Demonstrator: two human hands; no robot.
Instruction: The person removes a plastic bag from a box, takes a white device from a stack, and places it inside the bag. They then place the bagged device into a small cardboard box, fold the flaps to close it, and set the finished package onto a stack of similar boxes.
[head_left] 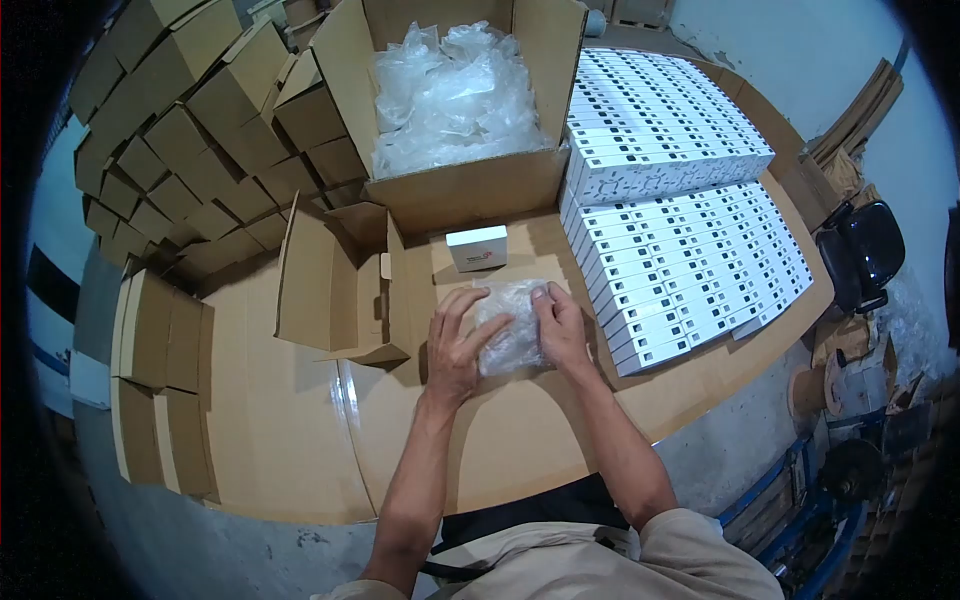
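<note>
A clear plastic bag (pixel 512 325), which looks like bubble wrap, lies between my two hands above the cardboard-covered table. My left hand (pixel 458 345) grips its left side, with the fingers curved apart and the thumb over the plastic. At the opposite edge my right hand (pixel 562 328) pinches the upper right corner between thumb and fingers. Whether anything is inside the bag cannot be made out. Just beyond it stands a small white box (pixel 477 248) with a red mark and dark print on its front.
Behind, a large carton (pixel 465 190) holds many clear bags (pixel 455 95). Stacked white boxes (pixel 690 270) fill the right side. To the left stands an open brown carton (pixel 335 285); more brown cartons (pixel 190 140) are piled at the far left. A black chair (pixel 865 250) is beyond the table's right edge.
</note>
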